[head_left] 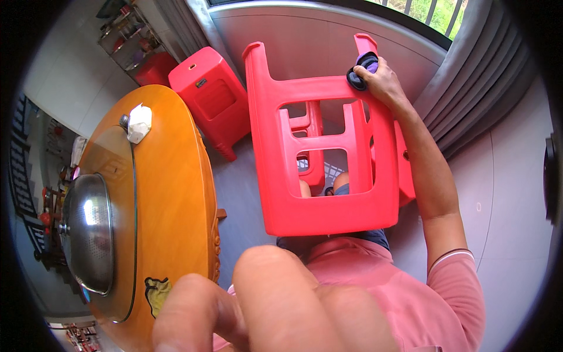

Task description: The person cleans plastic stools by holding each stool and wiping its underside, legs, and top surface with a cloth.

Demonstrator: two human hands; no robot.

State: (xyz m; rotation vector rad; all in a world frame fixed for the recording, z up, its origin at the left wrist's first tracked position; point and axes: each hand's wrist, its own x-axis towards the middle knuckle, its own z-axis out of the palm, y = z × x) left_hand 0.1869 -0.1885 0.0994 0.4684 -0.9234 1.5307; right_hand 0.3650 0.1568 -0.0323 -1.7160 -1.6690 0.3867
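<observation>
A red plastic stool (330,215) lies tipped on its side across my lap, its legs pointing away from me. Out at the far right leg, my right hand (382,79) grips a bunched dark blue and purple cloth (368,66) against the plastic. My left hand (272,303) is raised very close to the camera, blurred, with bent fingers. It is off the stool, and whether it holds anything is hidden.
To the left stands a wooden table (176,185) with a glass turntable, a domed metal cover (90,233), a white crumpled item (140,123) and a yellow-green cloth (157,295). Another red stool (211,88) stands beyond it. Grey curtains (479,75) hang at the right.
</observation>
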